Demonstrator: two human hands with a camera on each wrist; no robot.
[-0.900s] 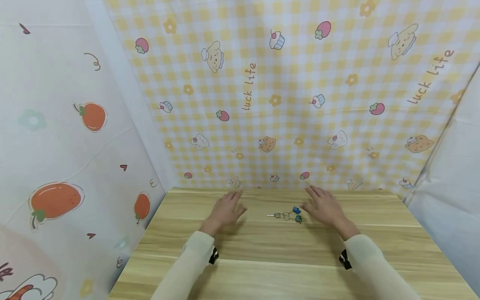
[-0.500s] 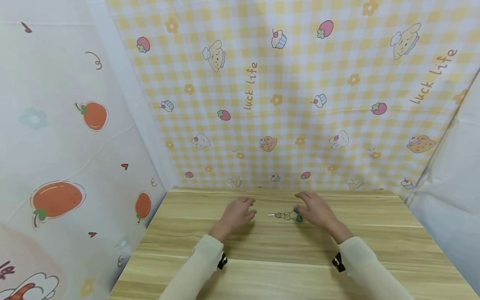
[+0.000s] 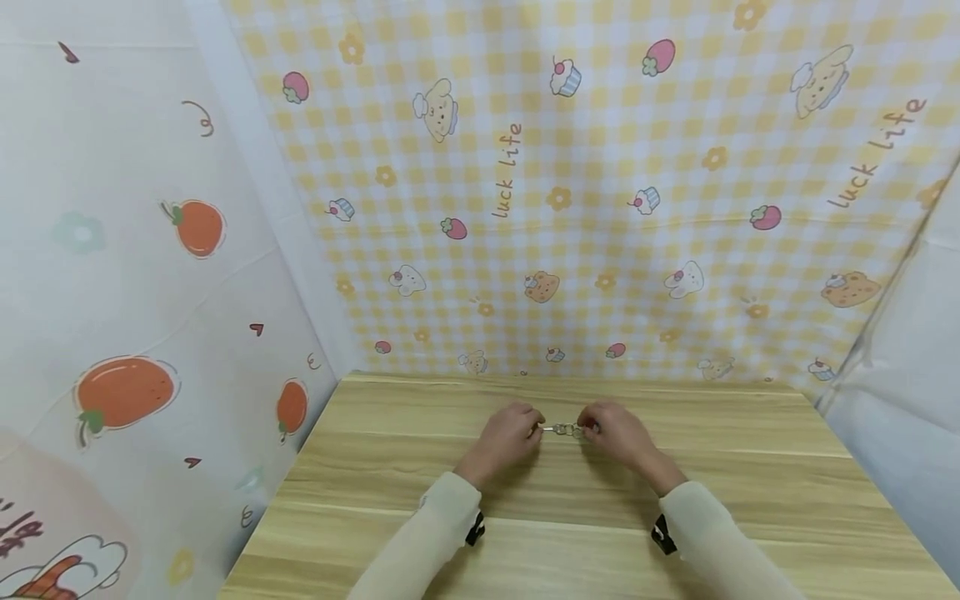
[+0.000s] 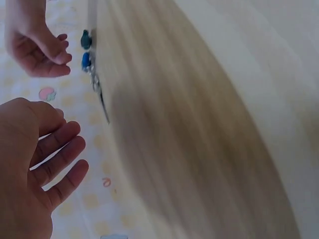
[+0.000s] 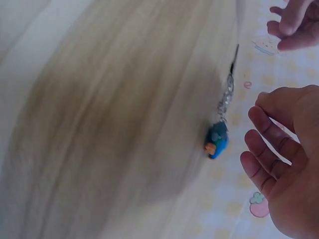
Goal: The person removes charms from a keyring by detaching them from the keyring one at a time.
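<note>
A keychain point(image 3: 567, 430) with a key at its left end lies across the wooden table. My left hand point(image 3: 508, 437) hovers at the key's tip, thumb and fingers bent and apart. Over the charm end is my right hand point(image 3: 621, 435), hiding the charms in the head view. In the left wrist view, a blue charm point(image 4: 86, 60) and a dark green charm point(image 4: 86, 40) show, with loose, spread left fingers beside the key point(image 4: 103, 107). The right wrist view shows the right fingers point(image 5: 259, 149) loosely bent, apart from the charms point(image 5: 217, 139).
The wooden tabletop point(image 3: 570, 558) ends at a yellow checked cloth point(image 3: 555, 242) hanging behind it. White cloths hang on the left point(image 3: 150, 300) and right point(image 3: 922, 358). Black bands point(image 3: 476, 528) show under both cream sleeves point(image 3: 427, 542).
Both hands have moved inward toward each other, the left to the key's tip and the right over the charms. Their fingers are more bent than before. The keychain lies about where it was.
</note>
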